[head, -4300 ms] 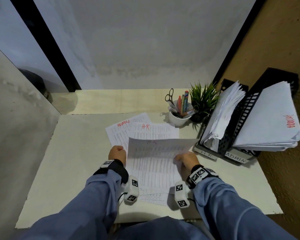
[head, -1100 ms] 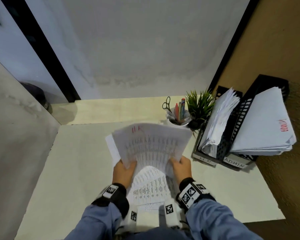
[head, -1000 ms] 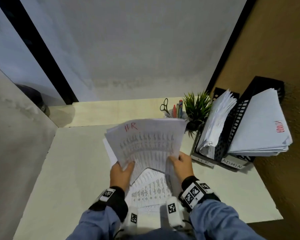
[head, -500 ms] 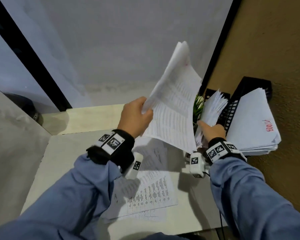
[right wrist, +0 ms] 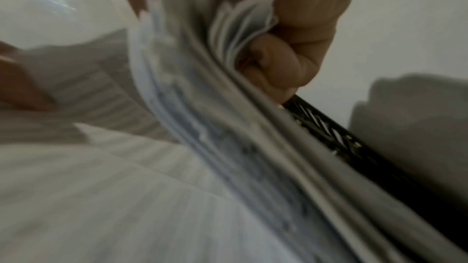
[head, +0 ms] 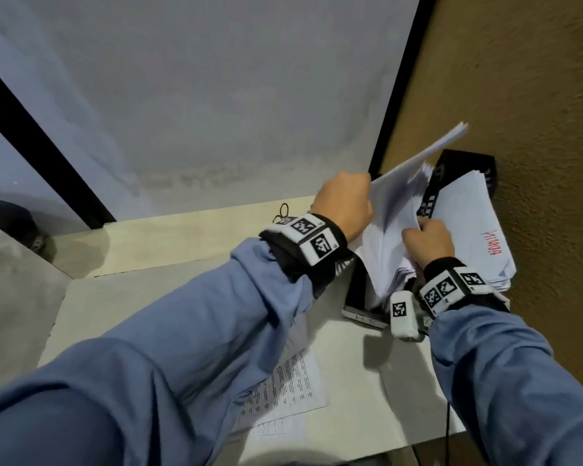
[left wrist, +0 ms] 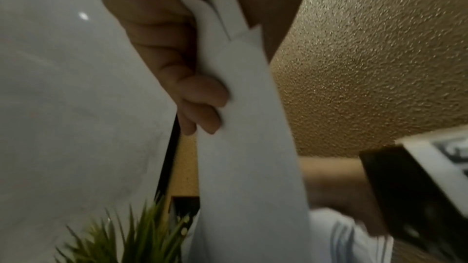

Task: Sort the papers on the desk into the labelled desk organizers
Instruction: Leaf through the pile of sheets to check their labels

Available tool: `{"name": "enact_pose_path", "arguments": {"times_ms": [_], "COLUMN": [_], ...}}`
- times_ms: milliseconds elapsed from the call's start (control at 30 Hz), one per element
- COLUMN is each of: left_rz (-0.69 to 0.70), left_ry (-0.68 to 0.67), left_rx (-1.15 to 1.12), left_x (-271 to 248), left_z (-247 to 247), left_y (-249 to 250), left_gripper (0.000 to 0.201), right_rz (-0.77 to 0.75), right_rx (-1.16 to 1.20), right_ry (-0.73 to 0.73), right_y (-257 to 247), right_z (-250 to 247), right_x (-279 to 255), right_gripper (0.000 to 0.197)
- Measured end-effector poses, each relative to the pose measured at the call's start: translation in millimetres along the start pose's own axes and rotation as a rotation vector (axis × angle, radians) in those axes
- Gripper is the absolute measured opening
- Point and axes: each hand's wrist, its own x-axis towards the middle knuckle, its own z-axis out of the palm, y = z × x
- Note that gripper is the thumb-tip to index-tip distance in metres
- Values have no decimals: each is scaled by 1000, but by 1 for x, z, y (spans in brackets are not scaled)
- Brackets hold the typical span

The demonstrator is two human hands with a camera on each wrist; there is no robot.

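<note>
My left hand [head: 357, 203] grips a few white sheets marked HR [head: 418, 166] and holds them tilted over the left slot of the black desk organizer [head: 465, 163]. In the left wrist view the fingers [left wrist: 202, 95] pinch those sheets [left wrist: 245, 127] edge-on. My right hand [head: 421, 237] holds the upper edge of the paper stack [head: 384, 250] standing in that slot. The right wrist view shows its fingers [right wrist: 281, 63] curled round the stack's edge [right wrist: 228, 107] beside the mesh divider [right wrist: 329, 127]. The right slot holds a stack marked ADMIN [head: 472, 230]. More printed sheets [head: 283, 391] lie on the desk [head: 367, 381].
A small green plant [left wrist: 131, 237] stands just left of the organizer, under my left hand. Scissor handles [head: 283, 210] stick up behind my left wrist. A textured brown wall [head: 519, 95] runs right behind the organizer. The desk's front edge is near my right forearm.
My left hand has carried the HR sheets right and down to the organizer's left slot. My right hand has slid up the stack in that slot and grips its upper edge.
</note>
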Motion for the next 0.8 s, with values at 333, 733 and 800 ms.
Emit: {"name": "enact_pose_path", "arguments": {"times_ms": [333, 733, 800], "left_rz": [-102, -364, -515], "left_ry": [-194, -206, -107], "left_rx": [-87, -727, -823], "left_x": [18, -52, -80], "left_z": [70, 90, 91], "left_y": [15, -49, -80], "left_gripper": [26, 42, 30], "right_rz": [-94, -91, -140], "right_rx": [-104, -158, -155], "right_ry": [35, 21, 104], "right_y": [-25, 9, 1], "right_z": [-8, 18, 14], "right_x": [4, -3, -17], "right_gripper": [11, 21, 29]}}
